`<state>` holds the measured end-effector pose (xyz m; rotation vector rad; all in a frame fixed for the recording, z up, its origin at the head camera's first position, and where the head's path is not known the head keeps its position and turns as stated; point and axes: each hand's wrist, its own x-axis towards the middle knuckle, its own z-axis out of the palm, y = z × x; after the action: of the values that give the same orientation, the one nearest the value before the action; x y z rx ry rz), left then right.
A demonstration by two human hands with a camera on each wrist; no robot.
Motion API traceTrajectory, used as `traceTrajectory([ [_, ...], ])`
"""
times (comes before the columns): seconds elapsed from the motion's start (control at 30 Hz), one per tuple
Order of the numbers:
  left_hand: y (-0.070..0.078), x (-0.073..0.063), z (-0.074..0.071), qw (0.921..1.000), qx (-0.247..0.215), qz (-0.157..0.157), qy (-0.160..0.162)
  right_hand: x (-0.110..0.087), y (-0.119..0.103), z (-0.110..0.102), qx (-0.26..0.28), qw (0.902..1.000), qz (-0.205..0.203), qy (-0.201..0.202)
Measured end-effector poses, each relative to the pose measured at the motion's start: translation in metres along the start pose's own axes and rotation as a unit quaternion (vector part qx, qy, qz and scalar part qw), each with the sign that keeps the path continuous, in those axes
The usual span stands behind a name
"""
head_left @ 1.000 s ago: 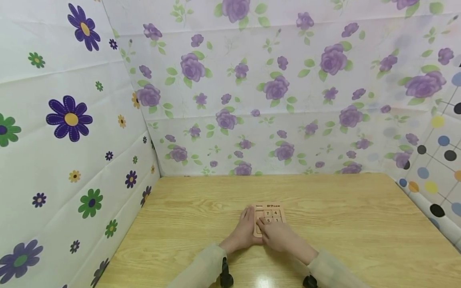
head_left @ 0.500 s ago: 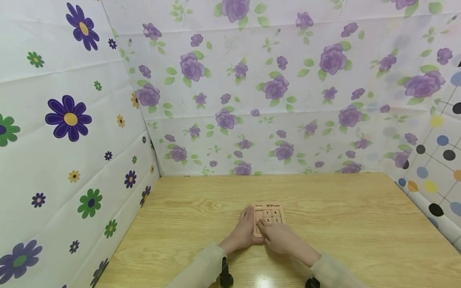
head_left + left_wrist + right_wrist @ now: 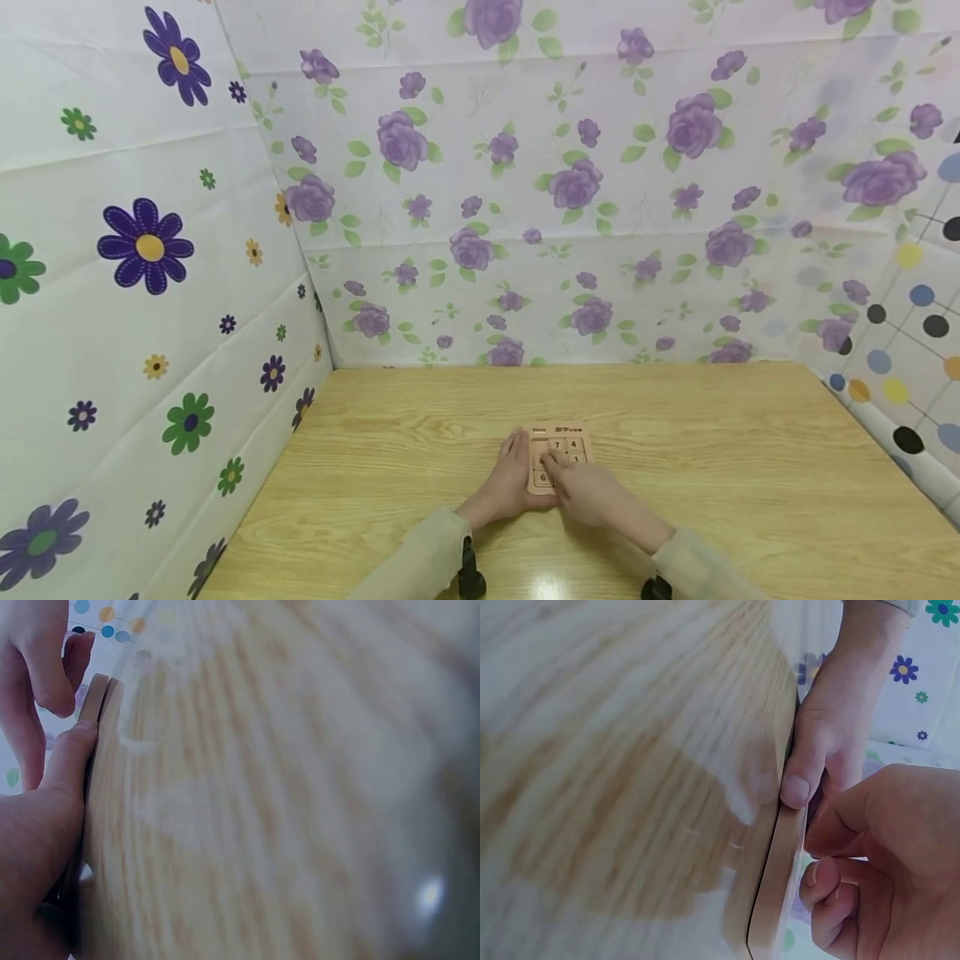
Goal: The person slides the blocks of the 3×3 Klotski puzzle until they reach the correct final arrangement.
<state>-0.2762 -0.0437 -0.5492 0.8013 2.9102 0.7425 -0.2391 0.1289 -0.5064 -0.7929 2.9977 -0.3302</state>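
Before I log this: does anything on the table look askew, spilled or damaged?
Nothing stands out. The number puzzle lies flat on the table, left hand at its edge, right hand over its tiles.

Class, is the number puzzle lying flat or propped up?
Flat: both wrist views show the number puzzle lying along the tabletop.

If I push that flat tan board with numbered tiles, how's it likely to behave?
The tan rectangular board with numbered tiles seems rigid, since its edge runs straight. Lying low and flat on the glossy wood-grain table, it probably won't roll or tip. It might slide, as that surface looks smooth.
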Motion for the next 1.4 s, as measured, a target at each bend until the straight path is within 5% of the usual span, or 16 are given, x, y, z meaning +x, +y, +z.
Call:
traceTrajectory([
  [0.4,0.002,0.004,0.002,0.9999,-0.002,0.009,0.007,0.004,0.003,-0.002,-0.023,0.9967,0.076,0.014],
  [1.4,-0.001,0.003,0.000,0.9998,0.015,-0.001,-0.014,0.016,-0.008,0.002,-0.037,0.9973,0.064,0.008],
])
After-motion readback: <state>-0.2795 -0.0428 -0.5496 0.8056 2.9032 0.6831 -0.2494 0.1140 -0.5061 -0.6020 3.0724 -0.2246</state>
